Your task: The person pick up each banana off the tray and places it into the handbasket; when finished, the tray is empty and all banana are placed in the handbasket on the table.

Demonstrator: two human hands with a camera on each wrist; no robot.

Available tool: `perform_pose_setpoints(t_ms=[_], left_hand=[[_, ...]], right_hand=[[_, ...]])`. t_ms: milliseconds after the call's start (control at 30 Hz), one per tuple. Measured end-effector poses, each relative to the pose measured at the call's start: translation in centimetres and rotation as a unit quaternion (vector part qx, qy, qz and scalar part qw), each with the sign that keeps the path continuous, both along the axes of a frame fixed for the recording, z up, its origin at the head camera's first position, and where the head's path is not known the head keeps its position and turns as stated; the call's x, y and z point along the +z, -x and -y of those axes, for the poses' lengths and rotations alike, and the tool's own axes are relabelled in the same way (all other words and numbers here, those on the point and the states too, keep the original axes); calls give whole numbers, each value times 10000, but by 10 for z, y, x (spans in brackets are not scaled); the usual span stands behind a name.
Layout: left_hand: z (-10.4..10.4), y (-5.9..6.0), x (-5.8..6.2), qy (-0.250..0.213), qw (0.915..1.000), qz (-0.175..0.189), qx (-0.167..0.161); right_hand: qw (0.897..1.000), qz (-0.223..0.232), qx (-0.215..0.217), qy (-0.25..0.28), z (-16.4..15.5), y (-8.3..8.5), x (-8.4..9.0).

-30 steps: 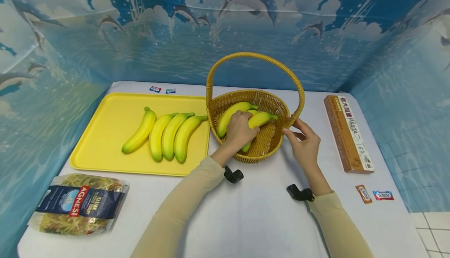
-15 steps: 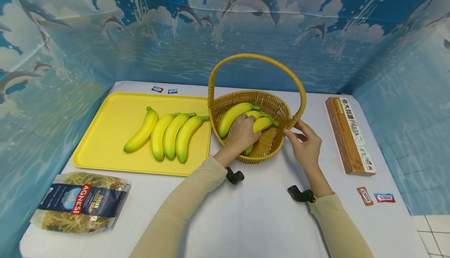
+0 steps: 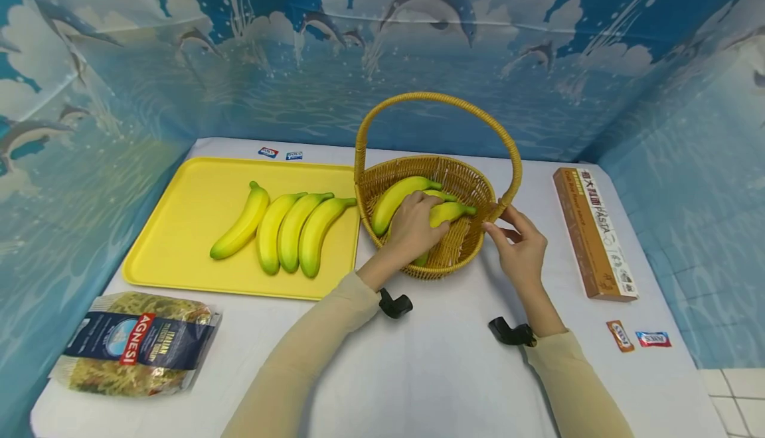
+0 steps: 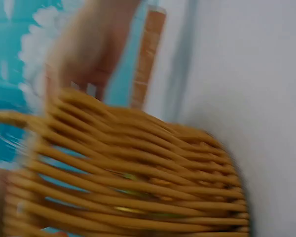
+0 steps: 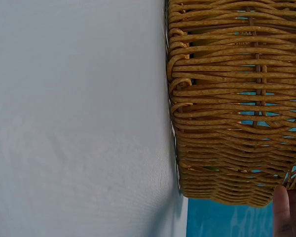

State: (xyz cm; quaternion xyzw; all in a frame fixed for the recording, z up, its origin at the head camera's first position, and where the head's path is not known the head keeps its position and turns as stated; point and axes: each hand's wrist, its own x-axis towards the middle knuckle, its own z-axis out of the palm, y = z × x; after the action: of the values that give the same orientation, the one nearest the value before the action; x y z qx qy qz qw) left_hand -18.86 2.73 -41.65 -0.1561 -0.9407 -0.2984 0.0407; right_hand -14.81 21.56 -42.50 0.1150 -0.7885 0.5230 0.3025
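A woven wicker basket (image 3: 459, 176) with a tall hoop handle stands mid-table and holds three yellow bananas. My left hand (image 3: 412, 223) reaches into it and grips the nearest banana (image 3: 449, 212); another banana (image 3: 394, 200) lies beside it. My right hand (image 3: 521, 244) holds the basket's right rim where the handle meets it. The left wrist view is blurred and shows the basket wall (image 4: 133, 173) close up. In the right wrist view the basket wall (image 5: 232, 98) fills the right side, with a fingertip (image 5: 283, 212) at its lower edge.
A yellow tray (image 3: 185, 225) to the left carries several bananas (image 3: 281, 229). A bag of pasta (image 3: 134, 345) lies front left, a long pasta box (image 3: 592, 232) right. Small packets (image 3: 636, 337) sit front right and two (image 3: 277, 153) at the back. Blue dolphin-print walls surround the table.
My left hand has drawn the gripped banana slightly nearer and closed more around it. The right hand has stayed on the basket rim.
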Motion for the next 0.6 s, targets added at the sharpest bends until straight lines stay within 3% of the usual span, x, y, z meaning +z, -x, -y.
perform_pose_setpoints(t_ms=[133, 233, 300, 400, 500, 600], left_hand=[[22, -20, 18, -748, 9969, -86, -206], [53, -30, 32, -1249, 9921, -151, 7], [80, -31, 38, -1527, 9870, -362, 331], [126, -30, 43, -2000, 9725, -685, 973], [174, -30, 40, -2256, 9542, -1005, 1689], [213, -33, 32, -2293, 9393, -1084, 2311]], right_hand=[[10000, 8, -45, -39, -1, 0, 1], [10000, 3, -87, -30, 0, 1, 1], [9999, -6, -108, -23, 0, 1, 1], [9999, -6, -100, -26, -1, 1, 0], [10000, 6, -82, -47, -1, 0, -1], [10000, -2, -60, -57, -1, 0, 0]])
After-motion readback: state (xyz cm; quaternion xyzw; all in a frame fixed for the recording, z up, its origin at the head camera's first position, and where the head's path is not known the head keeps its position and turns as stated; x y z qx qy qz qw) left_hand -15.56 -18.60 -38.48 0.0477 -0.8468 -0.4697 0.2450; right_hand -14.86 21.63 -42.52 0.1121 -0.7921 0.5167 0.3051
